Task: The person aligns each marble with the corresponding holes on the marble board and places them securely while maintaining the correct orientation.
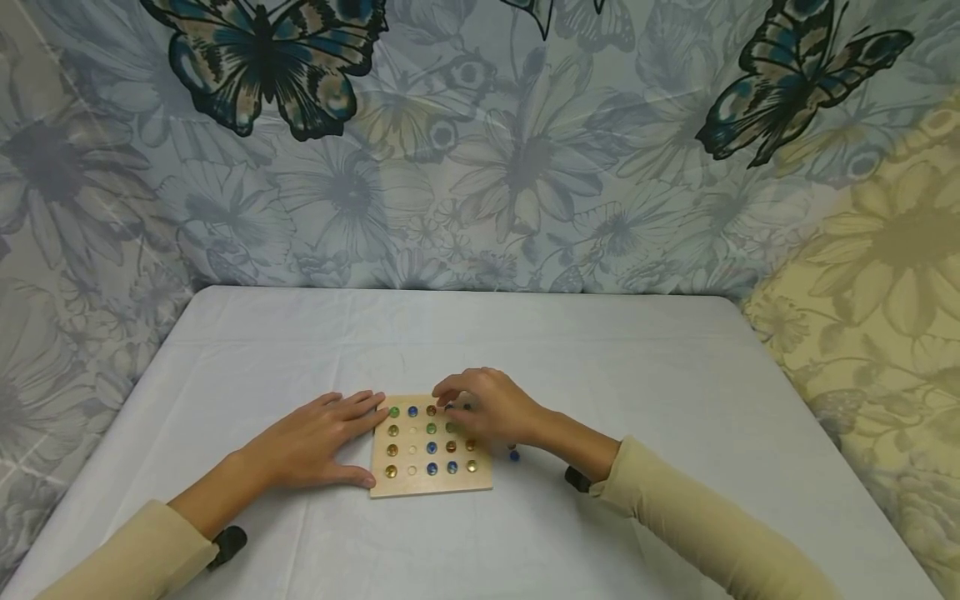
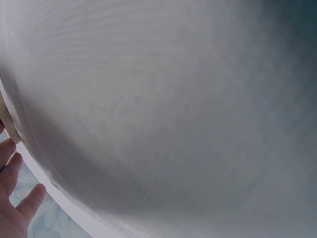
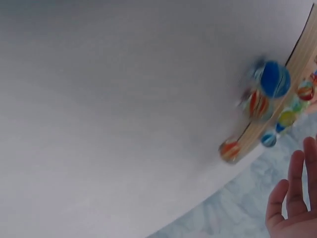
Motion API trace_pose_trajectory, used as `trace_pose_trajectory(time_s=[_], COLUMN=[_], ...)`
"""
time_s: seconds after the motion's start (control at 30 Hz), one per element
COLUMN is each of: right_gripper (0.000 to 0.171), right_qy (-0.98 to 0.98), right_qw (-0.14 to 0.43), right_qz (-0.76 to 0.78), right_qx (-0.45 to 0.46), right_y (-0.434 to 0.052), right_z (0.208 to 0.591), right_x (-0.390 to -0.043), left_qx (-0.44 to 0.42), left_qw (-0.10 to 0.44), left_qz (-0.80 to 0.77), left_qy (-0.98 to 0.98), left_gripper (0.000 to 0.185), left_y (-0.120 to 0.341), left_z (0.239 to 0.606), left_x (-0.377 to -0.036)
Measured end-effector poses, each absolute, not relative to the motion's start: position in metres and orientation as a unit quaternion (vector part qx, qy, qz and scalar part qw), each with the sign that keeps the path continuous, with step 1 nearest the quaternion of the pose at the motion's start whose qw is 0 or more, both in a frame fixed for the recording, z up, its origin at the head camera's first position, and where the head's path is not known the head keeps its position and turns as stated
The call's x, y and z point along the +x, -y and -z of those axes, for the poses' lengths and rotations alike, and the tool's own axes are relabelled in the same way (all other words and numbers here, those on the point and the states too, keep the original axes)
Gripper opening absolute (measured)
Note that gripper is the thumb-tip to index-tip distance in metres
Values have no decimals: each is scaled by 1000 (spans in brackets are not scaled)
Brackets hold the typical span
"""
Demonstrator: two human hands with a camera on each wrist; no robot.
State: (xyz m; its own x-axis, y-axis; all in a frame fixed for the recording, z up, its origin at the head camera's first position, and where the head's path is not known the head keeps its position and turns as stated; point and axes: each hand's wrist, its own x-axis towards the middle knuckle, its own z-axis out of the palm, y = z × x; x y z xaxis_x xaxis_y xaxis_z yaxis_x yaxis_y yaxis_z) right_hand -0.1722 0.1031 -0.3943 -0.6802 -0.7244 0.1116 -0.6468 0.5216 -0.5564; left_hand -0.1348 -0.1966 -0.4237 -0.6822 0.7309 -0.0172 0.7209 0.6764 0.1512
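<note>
A light wooden board (image 1: 412, 487) with rows of marbles in round hollows lies on the white-covered table. Green, blue and amber marbles show, and several hollows in the second column are bare. My left hand (image 1: 322, 437) lies flat with spread fingers along the board's left edge; in the left wrist view its fingertips touch the board's edge (image 2: 10, 124). Over the board's far right part hovers my right hand (image 1: 487, 408), index finger and thumb bent close to a dark blue marble. Whether they pinch a marble is hidden. Its other fingers (image 3: 295, 173) look loosely bent.
On the cloth right of the board sit loose marbles: a blue one (image 3: 275, 79), an orange-striped one (image 3: 258, 104) and another orange one (image 3: 230, 150) by the board's corner. Butterfly-patterned fabric (image 1: 525, 167) hangs behind the white table (image 1: 480, 325).
</note>
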Motion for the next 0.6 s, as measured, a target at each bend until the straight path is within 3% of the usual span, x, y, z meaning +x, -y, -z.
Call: trace_pose_trajectory(time_s=[0.6], right_gripper=[31], right_qy=[-889], right_qw=[73], right_qz=[297], right_qx=[-342], right_y=[-176], right_z=[406], right_x=[-179], left_qx=[395], left_qw=[43], left_qz=[-72], left_qy=[-915], left_gripper=[97], left_y=[195], left_z=[422], left_x=[-134])
